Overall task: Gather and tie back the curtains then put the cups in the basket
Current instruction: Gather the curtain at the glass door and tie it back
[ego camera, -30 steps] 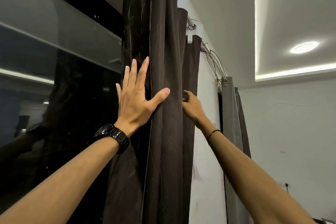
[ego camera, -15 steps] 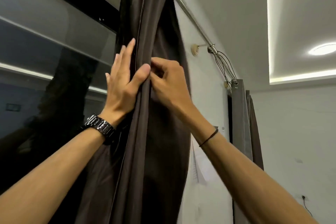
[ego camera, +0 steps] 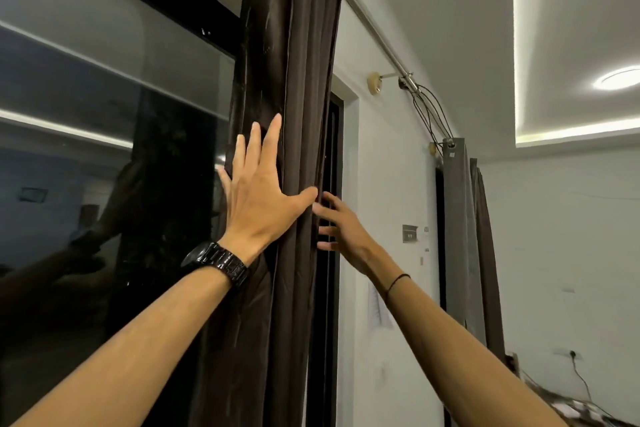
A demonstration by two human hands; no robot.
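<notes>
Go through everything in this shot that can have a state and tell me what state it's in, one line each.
brown curtain: gathered into a narrow bunch, hanging, not tied
left hand: flat, fingers spread, pressing on the bunch
right hand: fingers straight at the bunch's right edge, gripping nothing
grey curtain: hanging bunched at the rod's far end
window: uncovered, glass dark
ceiling light: on

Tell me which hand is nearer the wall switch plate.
Right. The right hand is beside the brown curtain, left of the wall switch plate; the left hand lies flat on that curtain, farther left.
</notes>
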